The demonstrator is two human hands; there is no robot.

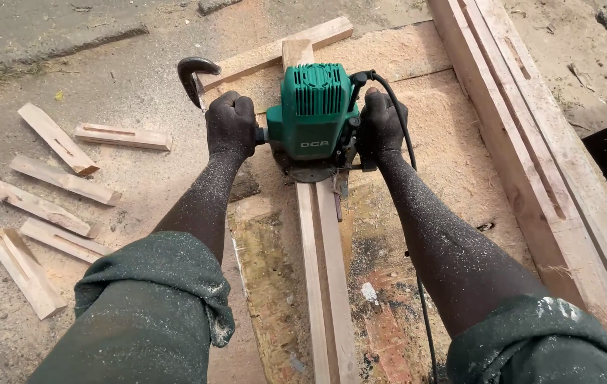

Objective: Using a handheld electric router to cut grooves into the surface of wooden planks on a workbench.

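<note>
Green router [315,114] sits on the long wooden strip [323,284], which runs lengthwise toward the person; left hand [231,124] and right hand [382,121] clench what are probably its side handles, equally near.

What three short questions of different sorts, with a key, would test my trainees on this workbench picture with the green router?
1. True or false: both hands grip the green router.
2. Which lies under the router? A) a metal pipe B) a grooved wooden strip C) a brick
3. Fill in: the short cut wooden pieces lie on the ground on the person's ____ side.

Key
1. True: the left hand and the right hand each close on a side handle.
2. B: the strip runs along the sawdust-covered board.
3. Left.
</note>
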